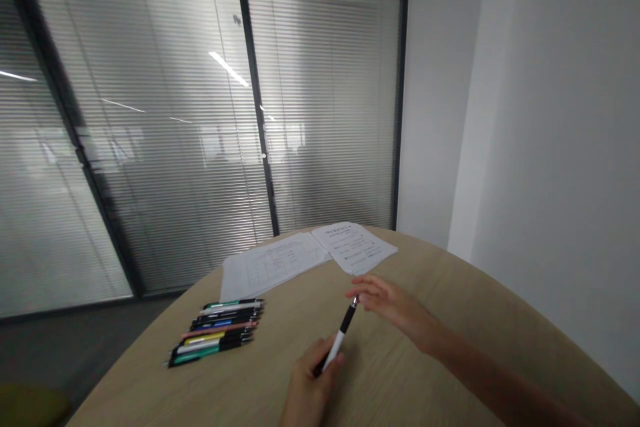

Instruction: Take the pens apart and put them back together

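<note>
My left hand is shut around the lower part of a black and white pen, which points up and away from me. My right hand lies above it with the fingers extended, its fingertips at the pen's metal-tipped upper end. I cannot tell whether they touch it. To the left of my hands, a row of several multicoloured retractable pens lies side by side on the pale wooden table.
Two printed paper sheets lie at the far side of the curved table, beyond the pens. Behind the table stands a dark-framed glass partition with slatted blinds. A white wall rises on the right, and grey floor shows at lower left.
</note>
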The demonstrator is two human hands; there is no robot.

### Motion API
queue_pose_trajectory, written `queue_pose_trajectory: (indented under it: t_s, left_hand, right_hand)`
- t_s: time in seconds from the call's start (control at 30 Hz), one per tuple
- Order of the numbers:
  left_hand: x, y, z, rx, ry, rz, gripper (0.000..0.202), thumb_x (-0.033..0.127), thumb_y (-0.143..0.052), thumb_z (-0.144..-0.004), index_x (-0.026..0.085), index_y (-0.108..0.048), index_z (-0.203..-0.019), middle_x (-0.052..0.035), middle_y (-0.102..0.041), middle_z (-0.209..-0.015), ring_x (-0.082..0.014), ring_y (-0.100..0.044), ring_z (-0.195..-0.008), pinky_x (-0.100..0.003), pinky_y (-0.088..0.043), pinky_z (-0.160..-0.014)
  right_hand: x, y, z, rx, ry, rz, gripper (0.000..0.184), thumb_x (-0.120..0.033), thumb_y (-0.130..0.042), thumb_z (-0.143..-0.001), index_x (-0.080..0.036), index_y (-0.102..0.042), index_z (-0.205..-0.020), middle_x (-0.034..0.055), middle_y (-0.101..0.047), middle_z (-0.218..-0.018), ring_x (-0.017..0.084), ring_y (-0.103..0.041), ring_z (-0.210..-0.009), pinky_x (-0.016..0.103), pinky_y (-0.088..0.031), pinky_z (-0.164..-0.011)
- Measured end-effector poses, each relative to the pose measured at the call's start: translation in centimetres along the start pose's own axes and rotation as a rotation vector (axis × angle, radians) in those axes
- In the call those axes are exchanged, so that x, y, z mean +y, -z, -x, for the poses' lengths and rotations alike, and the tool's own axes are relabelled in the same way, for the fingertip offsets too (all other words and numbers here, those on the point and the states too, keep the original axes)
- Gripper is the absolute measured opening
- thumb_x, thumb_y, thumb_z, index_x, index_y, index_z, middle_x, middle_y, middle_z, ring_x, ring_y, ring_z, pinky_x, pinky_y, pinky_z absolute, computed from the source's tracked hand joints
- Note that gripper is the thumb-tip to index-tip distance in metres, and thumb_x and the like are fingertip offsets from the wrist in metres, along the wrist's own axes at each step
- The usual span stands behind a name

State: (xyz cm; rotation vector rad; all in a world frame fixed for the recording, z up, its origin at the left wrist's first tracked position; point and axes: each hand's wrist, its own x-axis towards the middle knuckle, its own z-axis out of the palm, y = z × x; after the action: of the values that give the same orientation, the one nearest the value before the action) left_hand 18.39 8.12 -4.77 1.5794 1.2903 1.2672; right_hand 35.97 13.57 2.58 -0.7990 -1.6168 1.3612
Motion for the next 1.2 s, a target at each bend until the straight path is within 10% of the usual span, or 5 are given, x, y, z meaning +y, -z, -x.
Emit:
queue_pose_trajectory:
  t_s: [0.23, 0.67, 0.9, 1.2]
  left_hand:
    - [0.5, -0.1, 0.2, -0.116, 0.051, 0.046, 0.039, 0.048, -0.057, -0.071, 0.021, -0.066, -0.098, -0.0005, -0.051, -0.071, -0.0129, -0.044, -0.057, -0.021, -0.035, -0.051]
    - [1.3, 0.4, 0.5, -0.157, -0.141, -0.173, 0.035, 0.046, -0.051, -0.078, 0.022, -0.066, -0.099, -0.0019, -0.053, -0.067, -0.0164, -0.048, -0.064, -0.023, -0.036, -0.060]
    - [1.2, 0.5, 0.3, -0.134, -0.106, -0.181, 0.037, 0.046, -0.049, -0.079, 0.021, -0.065, -0.101, -0.0010, -0.052, -0.066, -0.0149, -0.047, -0.059, -0.023, -0.036, -0.059]
    - [1.2, 0.5, 0.2, -0.161, -0.159, -0.193, 0.039, 0.049, -0.048, -0.078, 0.022, -0.066, -0.100, -0.0017, -0.052, -0.065, -0.0151, -0.047, -0.059, -0.022, -0.035, -0.056]
  right_hand:
    - [-0.2, 2.6, -0.3, -0.198, 0.033, 0.403, 0.030, -0.040, -0.060, -0.068, -0.016, -0.065, -0.085, 0.0054, -0.066, -0.082, 0.016, -0.058, -0.074, 0.028, -0.043, -0.069]
    - [-1.2, 1.7, 0.5, -0.116, 0.100, 0.921, 0.037, -0.035, -0.046, -0.078, -0.014, -0.057, -0.051, 0.0005, -0.055, -0.048, 0.009, -0.044, -0.046, 0.022, -0.028, -0.046]
    - [-2.3, 3.2, 0.8, -0.297, 0.092, 0.673, 0.029, -0.028, -0.059, -0.070, -0.019, -0.060, -0.098, 0.0035, -0.063, -0.087, 0.014, -0.056, -0.073, 0.022, -0.040, -0.061]
    - [-1.8, 2.9, 0.8, -0.269, 0.128, 0.867, 0.010, -0.024, -0.056, -0.073, -0.018, -0.063, -0.075, 0.0019, -0.063, -0.072, 0.013, -0.054, -0.066, 0.021, -0.037, -0.058]
